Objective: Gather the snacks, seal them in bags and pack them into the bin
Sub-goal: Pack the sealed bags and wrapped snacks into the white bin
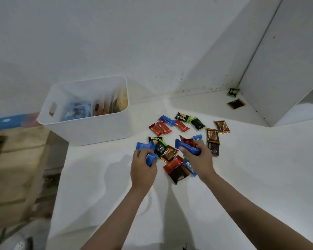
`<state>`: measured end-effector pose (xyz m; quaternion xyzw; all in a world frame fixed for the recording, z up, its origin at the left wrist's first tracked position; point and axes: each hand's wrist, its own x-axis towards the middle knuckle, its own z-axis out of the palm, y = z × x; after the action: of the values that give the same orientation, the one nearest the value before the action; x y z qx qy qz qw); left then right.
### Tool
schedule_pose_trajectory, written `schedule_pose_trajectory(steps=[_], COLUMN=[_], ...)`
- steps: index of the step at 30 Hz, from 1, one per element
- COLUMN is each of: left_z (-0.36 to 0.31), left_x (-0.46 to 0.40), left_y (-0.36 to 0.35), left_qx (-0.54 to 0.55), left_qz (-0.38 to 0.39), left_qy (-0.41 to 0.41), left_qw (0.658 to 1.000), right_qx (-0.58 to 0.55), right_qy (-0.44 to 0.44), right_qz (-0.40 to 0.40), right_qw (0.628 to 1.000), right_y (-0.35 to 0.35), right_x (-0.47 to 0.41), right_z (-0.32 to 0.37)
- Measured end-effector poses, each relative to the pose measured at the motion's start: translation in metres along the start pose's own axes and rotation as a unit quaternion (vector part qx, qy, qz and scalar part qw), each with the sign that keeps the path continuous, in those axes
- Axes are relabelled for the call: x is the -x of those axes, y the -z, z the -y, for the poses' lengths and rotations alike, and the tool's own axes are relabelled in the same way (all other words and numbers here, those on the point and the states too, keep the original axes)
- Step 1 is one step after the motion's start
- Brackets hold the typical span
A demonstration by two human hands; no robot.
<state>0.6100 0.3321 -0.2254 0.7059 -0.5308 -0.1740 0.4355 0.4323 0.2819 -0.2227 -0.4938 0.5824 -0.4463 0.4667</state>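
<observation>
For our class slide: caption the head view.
Left hand and right hand gather blue snack packets beside a white bin.

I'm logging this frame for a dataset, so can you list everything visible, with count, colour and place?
bin: one, white, far left on the table, bagged snacks inside
bagged snacks: several clear bags, exact count unclear, inside the bin
loose snacks: around twenty packets, blue, red, green-black and orange-brown, scattered mid-table right of the bin
stray snacks: two, one green-black, one brown, far right by the cabinet
table: one, white, under everything
cabinet: one, white, upper right
left hand: closed on a blue packet at the pile's left edge
right hand: closed on blue and red packets at the pile's right side
</observation>
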Motion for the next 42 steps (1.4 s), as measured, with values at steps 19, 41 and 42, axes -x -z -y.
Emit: schedule_pose_trajectory(steps=[19,41,42], left_z=[0.052,0.062,0.063], left_x=[-0.253,-0.103,-0.087], left_y=[0.141,0.050,0.038], left_qx=[-0.041,-0.095,-0.092], left_qz=[0.002,-0.089,-0.055], left_qy=[0.098,-0.196,-0.189], left_qw=[0.994,0.972,0.976], right_qx=[0.315,0.328,0.352], right_qy=[0.206,0.252,0.230], right_qz=[0.262,0.094,0.085], right_qw=[0.889,0.905,0.903], right_y=[-0.250,-0.118,-0.101], right_x=[-0.146,-0.076,-0.067], right_z=[0.167,0.021,0.004])
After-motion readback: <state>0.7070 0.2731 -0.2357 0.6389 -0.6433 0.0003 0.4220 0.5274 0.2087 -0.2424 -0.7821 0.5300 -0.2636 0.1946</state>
